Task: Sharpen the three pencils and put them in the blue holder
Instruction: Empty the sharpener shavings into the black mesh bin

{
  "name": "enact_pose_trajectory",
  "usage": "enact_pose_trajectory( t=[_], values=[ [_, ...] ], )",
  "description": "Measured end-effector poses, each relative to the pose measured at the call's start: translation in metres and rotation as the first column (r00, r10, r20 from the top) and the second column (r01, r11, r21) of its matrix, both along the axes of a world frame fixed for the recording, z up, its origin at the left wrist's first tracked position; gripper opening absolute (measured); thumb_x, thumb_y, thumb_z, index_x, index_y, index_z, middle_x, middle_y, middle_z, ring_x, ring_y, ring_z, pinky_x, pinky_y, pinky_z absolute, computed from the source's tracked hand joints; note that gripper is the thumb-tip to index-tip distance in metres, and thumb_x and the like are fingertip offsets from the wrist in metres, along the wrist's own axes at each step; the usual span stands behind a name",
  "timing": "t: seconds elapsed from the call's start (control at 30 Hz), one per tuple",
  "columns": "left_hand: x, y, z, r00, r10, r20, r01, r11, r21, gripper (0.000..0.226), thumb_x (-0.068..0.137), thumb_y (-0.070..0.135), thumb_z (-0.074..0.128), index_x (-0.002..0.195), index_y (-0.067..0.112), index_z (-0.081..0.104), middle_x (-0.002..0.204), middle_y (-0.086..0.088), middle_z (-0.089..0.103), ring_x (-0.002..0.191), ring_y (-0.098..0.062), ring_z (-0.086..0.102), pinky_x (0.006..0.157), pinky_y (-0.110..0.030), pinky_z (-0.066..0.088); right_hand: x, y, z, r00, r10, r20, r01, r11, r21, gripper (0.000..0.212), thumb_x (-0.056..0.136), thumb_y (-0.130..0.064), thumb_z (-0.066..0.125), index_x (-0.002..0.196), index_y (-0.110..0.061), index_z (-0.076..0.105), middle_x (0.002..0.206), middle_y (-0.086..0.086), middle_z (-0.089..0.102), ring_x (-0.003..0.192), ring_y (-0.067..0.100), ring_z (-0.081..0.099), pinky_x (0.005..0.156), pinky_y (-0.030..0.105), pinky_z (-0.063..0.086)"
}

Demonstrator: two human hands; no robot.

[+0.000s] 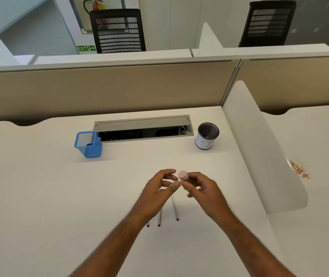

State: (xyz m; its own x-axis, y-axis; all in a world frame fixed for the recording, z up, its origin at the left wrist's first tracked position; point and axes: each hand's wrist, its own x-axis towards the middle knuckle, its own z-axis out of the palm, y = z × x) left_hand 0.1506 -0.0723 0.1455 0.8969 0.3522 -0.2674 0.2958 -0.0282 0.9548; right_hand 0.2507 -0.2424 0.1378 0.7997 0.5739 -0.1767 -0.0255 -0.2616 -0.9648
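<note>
Head view: taking the cable tray (143, 127) sunk in the bench (39, 186) as landmark, the blue holder (88, 144) stands at its left end, upright. Nearer the person than the tray's middle, the left hand (157, 188) hovers with fingers loosely spread, holding nothing, its fingertips just beside the pink sharpener (183, 175). Three pencils (174, 208) lie on the bench under both hands. The right hand (200, 188) pinches the sharpener. A black mesh cup (207, 135) stands just past the tray's right end.
</note>
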Motion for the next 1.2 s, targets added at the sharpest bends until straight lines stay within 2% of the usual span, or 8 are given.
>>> enact_pose_trajectory(
  t=[0.17,0.33,0.43,0.8,0.9,0.97,1.1,1.2],
  values=[
    [0.06,0.005,0.002,0.991,-0.132,0.014,0.129,0.982,0.135,0.034,0.104,0.046,0.069,0.136,0.034,0.068,0.12,0.013,0.075,0.105,-0.008,0.074,0.095,-0.03,0.063,0.048,-0.002,-0.003,0.99,0.068,0.126,-0.056,0.994,-0.091,0.02,0.098,-0.037,0.072,0.118,-0.033,0.074,0.1,-0.007,0.077,0.088,0.016,0.071,0.082,0.045,0.062],
    [0.115,0.01,0.002,0.977,-0.213,0.022,0.202,0.954,0.223,0.032,0.107,0.05,0.06,0.128,0.028,0.07,0.119,0.014,0.074,0.106,-0.004,0.072,0.092,-0.026,0.063,0.098,-0.001,-0.003,0.978,0.065,0.2,-0.038,0.99,-0.136,0.026,0.099,-0.041,0.07,0.122,-0.029,0.073,0.104,-0.013,0.077,0.091,0.01,0.07,0.08,0.03,0.06],
    [0.145,0.014,0.001,0.97,-0.241,0.041,0.225,0.946,0.232,0.029,0.11,0.046,0.058,0.127,0.025,0.07,0.116,0.013,0.075,0.104,-0.004,0.071,0.094,-0.026,0.063,0.129,0.0,-0.004,0.974,0.077,0.213,-0.048,0.989,-0.14,0.028,0.1,-0.037,0.069,0.126,-0.026,0.073,0.106,-0.011,0.075,0.094,0.01,0.068,0.081,0.032,0.061],
    [0.231,0.015,-0.009,0.965,-0.244,0.096,0.211,0.94,0.267,0.028,0.111,0.042,0.057,0.124,0.021,0.072,0.115,0.004,0.078,0.112,-0.013,0.074,0.105,-0.042,0.062,0.216,0.004,-0.006,0.931,0.151,0.334,-0.074,0.97,-0.231,0.035,0.106,-0.031,0.061,0.139,-0.021,0.068,0.128,-0.004,0.072,0.113,0.009,0.066,0.097,0.026,0.055],
    [0.248,0.017,-0.013,0.961,-0.261,0.094,0.231,0.941,0.246,0.029,0.111,0.044,0.057,0.122,0.022,0.072,0.115,0.002,0.08,0.113,-0.016,0.076,0.106,-0.046,0.061,0.231,0.004,-0.006,0.918,0.156,0.365,-0.067,0.967,-0.245,0.031,0.106,-0.026,0.062,0.135,-0.02,0.07,0.111,-0.013,0.069,0.102,-0.009,0.063,0.09,0.011,0.049],
    [0.258,0.014,-0.015,0.967,-0.235,0.102,0.203,0.946,0.252,0.029,0.111,0.042,0.058,0.125,0.021,0.071,0.116,0.002,0.079,0.114,-0.016,0.075,0.107,-0.047,0.061,0.237,0.007,-0.007,0.903,0.144,0.406,-0.034,0.963,-0.266,0.032,0.106,-0.024,0.061,0.137,-0.018,0.068,0.108,-0.008,0.07,0.097,-0.002,0.064,0.084,0.003,0.044],
    [0.274,0.009,-0.016,0.969,-0.22,0.111,0.189,0.952,0.239,0.029,0.112,0.037,0.056,0.126,0.016,0.07,0.118,-0.003,0.079,0.115,-0.017,0.075,0.106,-0.044,0.061,0.251,0.007,-0.01,0.903,0.111,0.416,0.013,0.958,-0.286,0.034,0.107,-0.027,0.061,0.137,-0.015,0.067,0.115,0.005,0.071,0.103,0.016,0.064,0.091,0.023,0.054],
    [0.282,0.012,-0.018,0.957,-0.272,0.105,0.263,0.96,0.092,0.029,0.114,0.031,0.054,0.122,0.009,0.071,0.119,-0.012,0.079,0.117,-0.023,0.077,0.109,-0.045,0.06,0.26,0.001,-0.011,0.913,0.15,0.38,-0.022,0.947,-0.32,0.033,0.107,-0.027,0.06,0.136,-0.015,0.069,0.114,0.006,0.073,0.102,0.021,0.068,0.094,0.037,0.058]
  ],
)
